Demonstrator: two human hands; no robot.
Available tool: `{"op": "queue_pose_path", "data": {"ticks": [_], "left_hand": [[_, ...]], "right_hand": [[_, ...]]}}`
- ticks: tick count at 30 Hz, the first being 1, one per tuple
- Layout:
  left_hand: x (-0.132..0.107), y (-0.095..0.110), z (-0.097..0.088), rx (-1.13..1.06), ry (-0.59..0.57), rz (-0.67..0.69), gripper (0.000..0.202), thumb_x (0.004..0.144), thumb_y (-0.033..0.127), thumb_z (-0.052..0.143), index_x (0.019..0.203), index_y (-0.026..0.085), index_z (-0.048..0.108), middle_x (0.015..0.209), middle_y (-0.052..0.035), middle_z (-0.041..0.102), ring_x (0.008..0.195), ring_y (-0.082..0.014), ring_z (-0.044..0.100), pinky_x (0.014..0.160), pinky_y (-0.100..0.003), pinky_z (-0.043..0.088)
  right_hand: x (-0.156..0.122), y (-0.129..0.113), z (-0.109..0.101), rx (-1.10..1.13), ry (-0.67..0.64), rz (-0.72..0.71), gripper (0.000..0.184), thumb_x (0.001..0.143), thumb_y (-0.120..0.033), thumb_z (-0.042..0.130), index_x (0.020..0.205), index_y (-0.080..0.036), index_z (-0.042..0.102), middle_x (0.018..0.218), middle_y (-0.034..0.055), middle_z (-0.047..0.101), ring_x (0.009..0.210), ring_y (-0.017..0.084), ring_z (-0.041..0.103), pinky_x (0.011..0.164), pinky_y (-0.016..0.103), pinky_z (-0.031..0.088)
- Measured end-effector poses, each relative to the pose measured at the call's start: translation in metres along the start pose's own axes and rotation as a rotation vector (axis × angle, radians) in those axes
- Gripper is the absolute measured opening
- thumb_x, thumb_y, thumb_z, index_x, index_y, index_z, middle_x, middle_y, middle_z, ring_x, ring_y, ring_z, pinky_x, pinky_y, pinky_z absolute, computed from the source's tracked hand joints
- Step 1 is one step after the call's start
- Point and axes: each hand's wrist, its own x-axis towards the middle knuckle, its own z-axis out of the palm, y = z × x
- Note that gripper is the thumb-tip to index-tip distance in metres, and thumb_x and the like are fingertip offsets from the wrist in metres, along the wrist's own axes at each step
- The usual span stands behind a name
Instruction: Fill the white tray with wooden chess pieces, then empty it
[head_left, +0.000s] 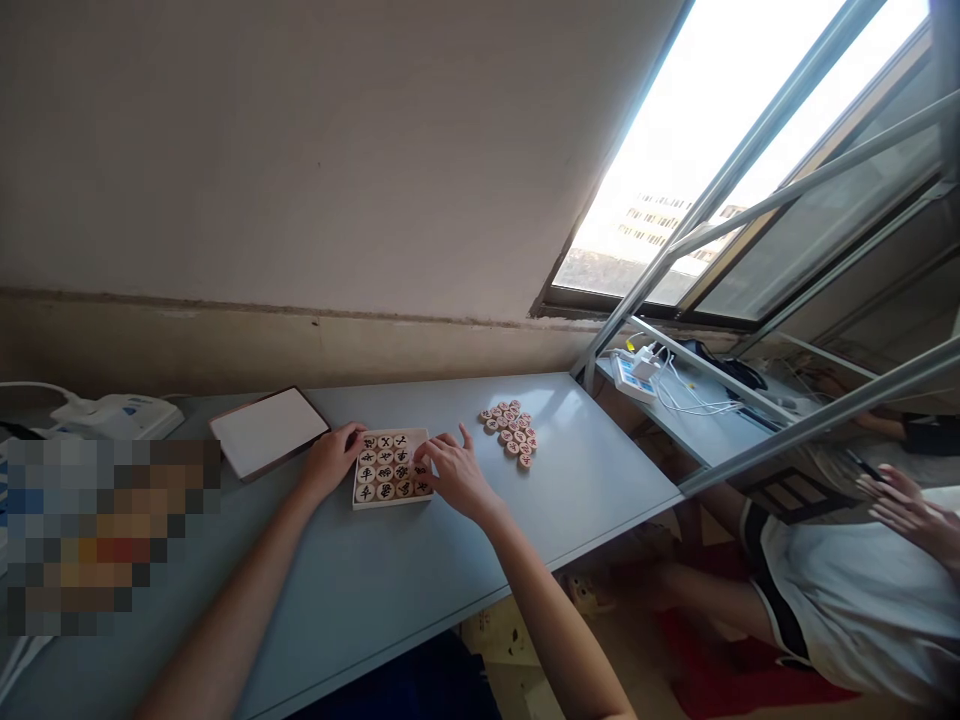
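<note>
Your left hand rests at the far left corner of the pale, shallow, rectangular box, fingertips against its rim; whether it pinches the wall, I cannot tell. Your right hand reaches over the box's right edge, fingers bent and drawn near each other, one raised; its fingertips hide whether a disc is pinched.

The box stands on the grey-blue counter, between its long edges, carrying rows of round, wood-coloured discs with black characters. Toward the counter's far right corner lies a loose cluster of round, pale discs with reddish markings. By the far edge, left of the box, lies a white rectangular panel with a dark brown rim.

The step in hand looks like placing or straightening discs along the box's right side. The next move calls for a light fingertip touch and a steady box.
</note>
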Motion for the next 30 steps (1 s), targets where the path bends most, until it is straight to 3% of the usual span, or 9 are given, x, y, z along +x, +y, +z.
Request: {"op": "queue_pose_path", "data": {"ticks": [4, 8, 11, 13, 17, 22, 26, 30], "left_hand": [[0.0, 0.0, 0.0, 0.002, -0.005, -0.01, 0.034, 0.087, 0.038, 0.031, 0.099, 0.023, 0.059, 0.092, -0.0042, 0.068, 0.083, -0.0212, 0.06, 0.066, -0.027, 0.038], [0.0, 0.0, 0.0, -0.009, -0.008, 0.003, 0.033, 0.086, 0.037, 0.032, 0.1, 0.022, 0.059, 0.095, -0.0043, 0.068, 0.085, -0.0212, 0.06, 0.069, -0.027, 0.039], [0.001, -0.001, 0.001, -0.017, -0.005, 0.006, 0.033, 0.086, 0.037, 0.032, 0.099, 0.023, 0.058, 0.095, -0.0041, 0.068, 0.085, -0.0212, 0.06, 0.07, -0.027, 0.039], [0.001, -0.002, 0.002, -0.018, -0.003, 0.002, 0.032, 0.086, 0.037, 0.032, 0.099, 0.023, 0.058, 0.096, -0.0038, 0.068, 0.085, -0.021, 0.06, 0.069, -0.027, 0.039], [0.002, -0.003, 0.004, -0.01, -0.004, -0.004, 0.032, 0.085, 0.037, 0.033, 0.099, 0.023, 0.058, 0.095, -0.004, 0.068, 0.085, -0.0207, 0.06, 0.07, -0.027, 0.039], [0.001, -0.003, 0.002, -0.009, -0.012, -0.01, 0.034, 0.086, 0.038, 0.031, 0.1, 0.022, 0.058, 0.095, -0.0042, 0.067, 0.084, -0.0207, 0.06, 0.068, -0.027, 0.038], [0.0, 0.0, 0.0, -0.011, -0.016, -0.014, 0.033, 0.086, 0.038, 0.031, 0.099, 0.023, 0.057, 0.094, -0.0034, 0.067, 0.083, -0.0205, 0.06, 0.067, -0.027, 0.037], [-0.001, 0.002, -0.001, -0.016, -0.015, -0.017, 0.033, 0.086, 0.037, 0.031, 0.1, 0.023, 0.058, 0.094, -0.0034, 0.067, 0.083, -0.0202, 0.06, 0.068, -0.027, 0.037]], "right_hand": [[-0.003, 0.012, -0.009, 0.149, 0.08, 0.08, 0.016, 0.084, -0.032, 0.057, 0.099, -0.025, 0.052, 0.088, -0.002, 0.065, 0.087, 0.016, 0.058, 0.105, 0.044, 0.021], [-0.013, 0.051, -0.022, 0.201, 0.128, 0.307, 0.018, 0.086, -0.035, 0.051, 0.1, -0.024, 0.052, 0.096, 0.0012, 0.065, 0.073, 0.015, 0.058, 0.085, 0.035, 0.037], [-0.023, 0.08, -0.025, 0.085, 0.055, 0.385, 0.013, 0.086, -0.032, 0.048, 0.09, -0.024, 0.058, 0.094, 0.0013, 0.065, 0.08, 0.018, 0.057, 0.079, 0.033, 0.036], [-0.029, 0.09, -0.023, -0.055, 0.089, 0.415, 0.014, 0.087, -0.03, 0.047, 0.088, -0.024, 0.06, 0.096, 0.0027, 0.064, 0.091, 0.02, 0.055, 0.083, 0.036, 0.032], [-0.034, 0.096, -0.016, -0.232, 0.177, 0.425, 0.018, 0.088, -0.031, 0.047, 0.1, -0.026, 0.06, 0.104, 0.0052, 0.061, 0.101, 0.022, 0.05, 0.086, 0.037, 0.028], [-0.033, 0.103, -0.012, -0.287, 0.154, 0.403, 0.016, 0.088, -0.032, 0.049, 0.092, -0.026, 0.063, 0.101, 0.0038, 0.062, 0.098, 0.022, 0.05, 0.084, 0.035, 0.028], [-0.03, 0.113, -0.011, -0.301, 0.241, 0.471, 0.02, 0.088, -0.029, 0.049, 0.104, -0.023, 0.06, 0.108, 0.0074, 0.06, 0.105, 0.024, 0.048, 0.081, 0.034, 0.031], [-0.027, 0.098, -0.014, -0.205, 0.261, 0.381, 0.024, 0.091, -0.032, 0.044, 0.107, -0.023, 0.059, 0.106, 0.0068, 0.06, 0.102, 0.023, 0.05, 0.083, 0.034, 0.033]]}}
